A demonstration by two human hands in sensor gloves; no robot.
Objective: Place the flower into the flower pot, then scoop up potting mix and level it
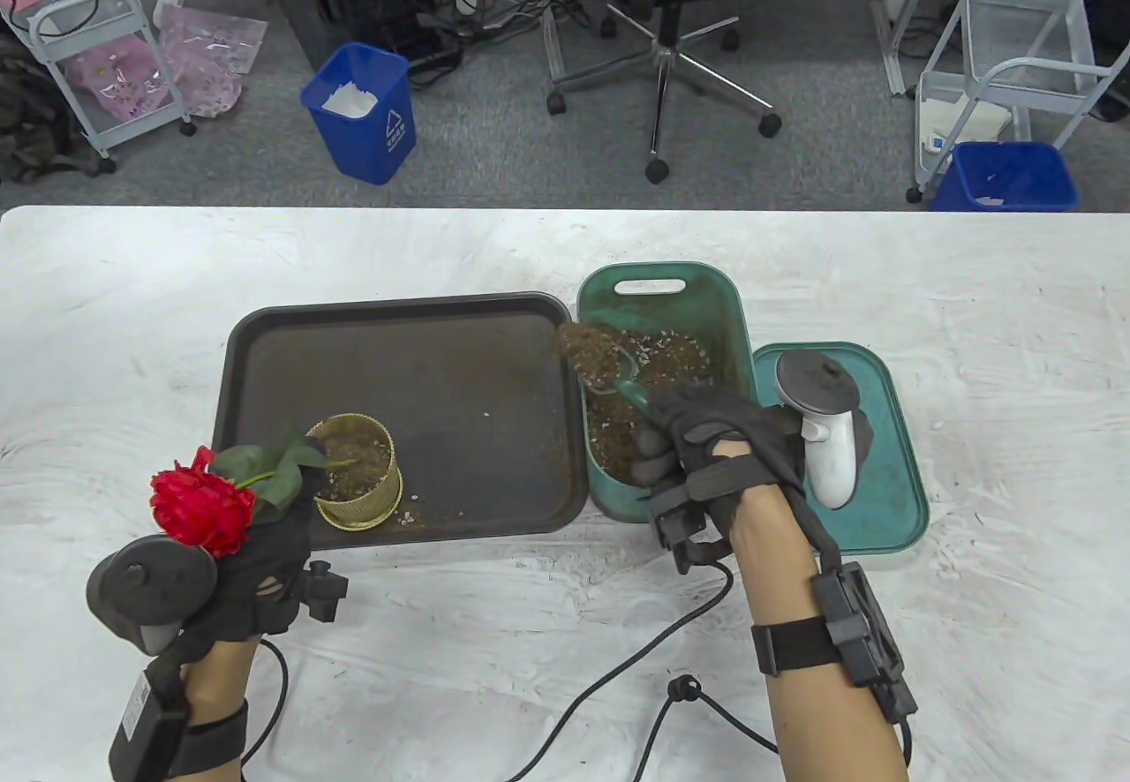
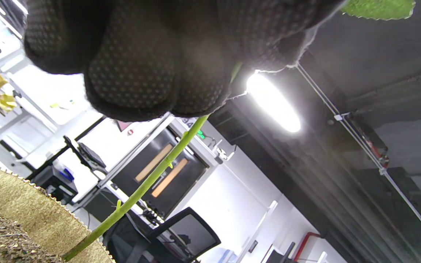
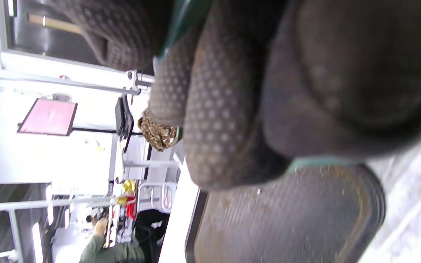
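Note:
A small gold flower pot (image 1: 355, 470) with potting mix stands at the front left of the dark tray (image 1: 397, 349). My left hand (image 1: 265, 566) grips the stem of the red flower (image 1: 203, 508); the bloom leans out left over my hand and the green stem (image 2: 148, 182) runs down into the flower pot (image 2: 24, 219). My right hand (image 1: 706, 455) grips the handle of a green scoop (image 1: 618, 376) heaped with potting mix (image 1: 587, 349), raised over the left rim of the green bin (image 1: 733, 305). In the right wrist view, potting mix (image 3: 157, 134) shows beyond my fingers (image 3: 210, 109).
A teal lid (image 1: 892, 500) lies right of the bin. Cables (image 1: 653, 667) trail across the white table (image 1: 132, 305) in front of the tray. Beyond the far edge are blue waste bins (image 1: 364, 111), an office chair (image 1: 662, 49) and wire carts (image 1: 1006, 67).

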